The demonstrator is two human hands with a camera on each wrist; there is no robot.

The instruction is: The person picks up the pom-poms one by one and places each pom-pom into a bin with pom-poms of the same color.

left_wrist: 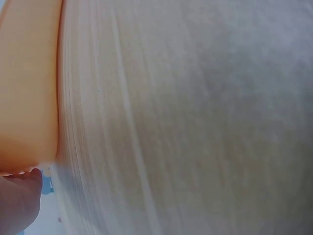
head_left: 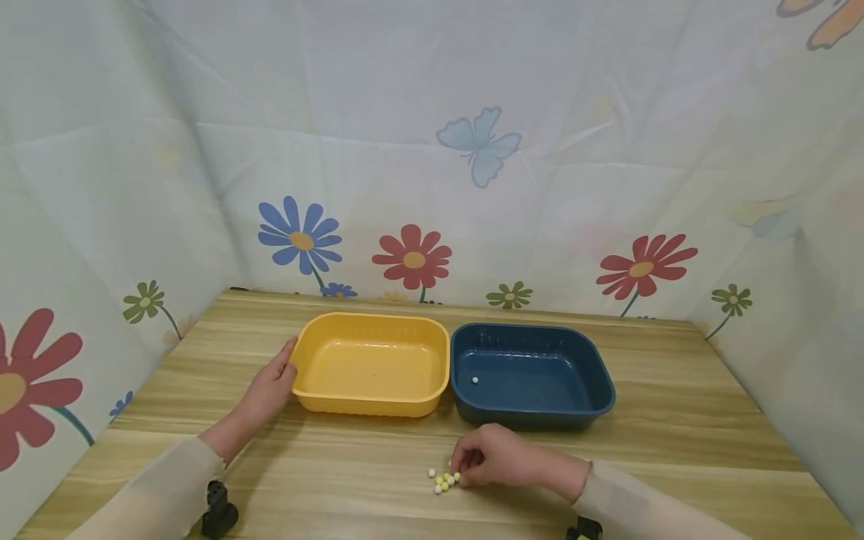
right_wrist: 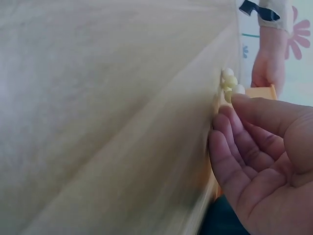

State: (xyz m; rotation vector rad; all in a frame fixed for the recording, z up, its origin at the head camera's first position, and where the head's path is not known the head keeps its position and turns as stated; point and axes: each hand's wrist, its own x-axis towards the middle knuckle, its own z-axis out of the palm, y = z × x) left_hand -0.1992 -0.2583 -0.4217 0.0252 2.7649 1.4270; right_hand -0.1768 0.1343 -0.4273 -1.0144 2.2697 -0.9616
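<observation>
My left hand (head_left: 268, 384) holds the left end of a yellow plastic basin (head_left: 371, 403); some of its fingers are hidden behind the wall. In the left wrist view, a fingertip (left_wrist: 35, 177) meets the basin's corner. Several small white and pale yellow beads (head_left: 445, 481) lie clustered on the table in front of the basins. Over their right side is my right hand (head_left: 499, 456), fingers bent and thumb apart from the index finger. In the right wrist view, its thumb tip overlaps a white bead (right_wrist: 238, 89). No bead is clearly gripped.
A dark blue basin (head_left: 533, 416) stands against the yellow basin's right side. One white bead (head_left: 475, 380) lies inside it. Both rest on a wood-grain table (head_left: 324, 480), with a flower-printed cloth (head_left: 553, 202) behind and at both sides.
</observation>
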